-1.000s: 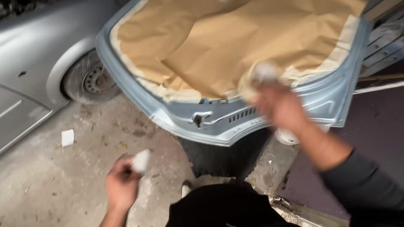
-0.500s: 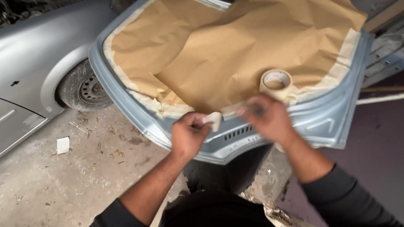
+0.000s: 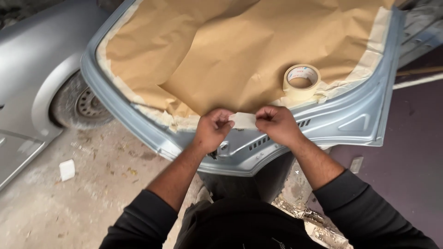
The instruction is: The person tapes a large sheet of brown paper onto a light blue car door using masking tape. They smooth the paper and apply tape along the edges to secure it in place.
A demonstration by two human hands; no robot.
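Two hands, left hand [image 3: 213, 129] and right hand [image 3: 276, 123], pinch a tape strip [image 3: 244, 121] taut above the panel's [image 3: 350, 120] lower edge; keeping it straight and pressing evenly over the brown paper [image 3: 230, 55] would probably seal best.

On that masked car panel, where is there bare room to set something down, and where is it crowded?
Free: the brown paper left of the tape roll, and the bare blue metal at the panel's right corner. Crowded: the near edge, where the left hand and right hand hold a tape strip between them.
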